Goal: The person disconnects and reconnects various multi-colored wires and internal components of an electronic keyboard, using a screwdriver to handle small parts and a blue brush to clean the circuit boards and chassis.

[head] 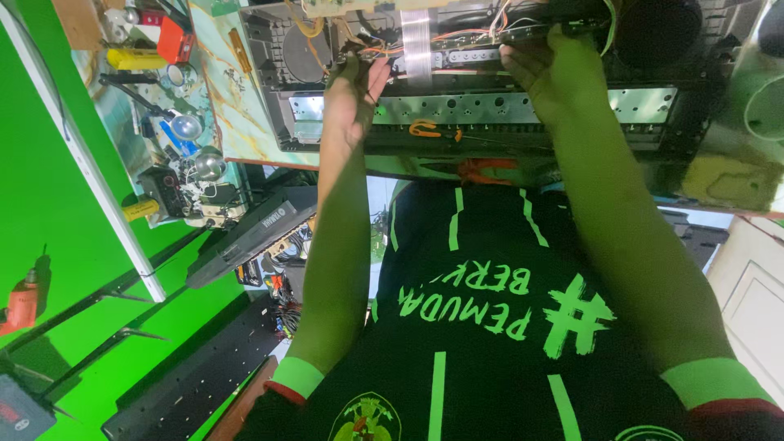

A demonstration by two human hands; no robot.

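An opened electronic device [490, 106] lies on the bench in front of me, showing a perforated metal rail, circuit boards, a flat silver ribbon cable [416, 37] and coloured wires. My left hand [353, 94] reaches in at the left, its fingers curled on a tangle of wires [359, 51] beside the ribbon cable. My right hand [555, 77] sits to the right, with its fingertips hooked over the edge of a dark circuit board [523, 33] at the back. Both forearms stretch up from my black shirt with green print.
Left of the device, the marbled bench [233, 106] is cluttered with a yellow tool [135, 59], an orange box [174, 39] and round metal parts. Orange-handled pliers [486, 170] lie at the bench's near edge. A black keyboard [245, 237] leans below, and a drill [24, 298] hangs on the green wall.
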